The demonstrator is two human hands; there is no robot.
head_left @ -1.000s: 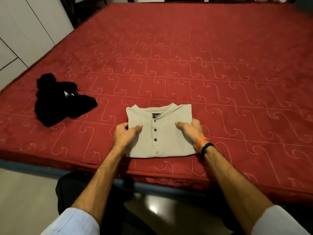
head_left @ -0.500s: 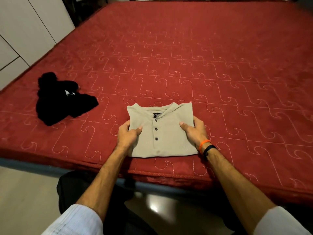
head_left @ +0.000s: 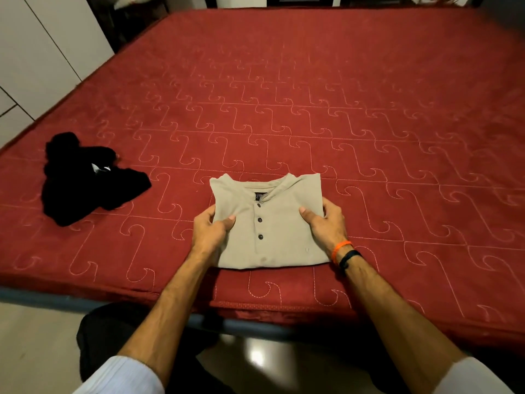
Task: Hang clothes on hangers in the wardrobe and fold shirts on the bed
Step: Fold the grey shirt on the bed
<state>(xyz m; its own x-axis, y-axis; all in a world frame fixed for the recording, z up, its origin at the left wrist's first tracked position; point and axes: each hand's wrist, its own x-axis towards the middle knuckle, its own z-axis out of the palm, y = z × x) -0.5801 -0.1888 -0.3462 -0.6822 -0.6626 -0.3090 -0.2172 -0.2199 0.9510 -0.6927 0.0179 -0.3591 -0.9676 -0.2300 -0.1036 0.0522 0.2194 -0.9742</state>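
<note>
Beige shirt [head_left: 270, 223] folded into a compact rectangle, lying flat on the red bed [head_left: 312, 109] near its front edge, collar away from the person, button placket running front to back down the middle. Left hand [head_left: 210, 231] grips the shirt's left edge: thumb on top of the fabric, fingers curled down around the side, tips hidden underneath. Right hand [head_left: 326, 223] does the same on the right edge, thumb lying on top pointing inward, fingers wrapped over the side. So both hands pinch the bundle from opposite sides, shirt directly between them, long axis roughly front to back, slightly longer than wide. Both hands equally near; neither has an advantage. Judgement: fold looks finished, and the grip suits lifting or sliding the bundle as one piece; cannot tell which way it would go. Key relation: fingers sit at about mid-height of the sides, so a lift should stay balanced, though the lower half may sag since it is unsupported. Black garment [head_left: 91, 180] lies crumpled on the bed, well apart to the left, unfolded, likely next in line. It would be in the way only if the shirt goes left. White wardrobe doors [head_left: 42, 52] beyond the bed's left corner. Orange and black bands [head_left: 345, 254] on the right wrist. White sleeves rolled up at bottom of view.
</note>
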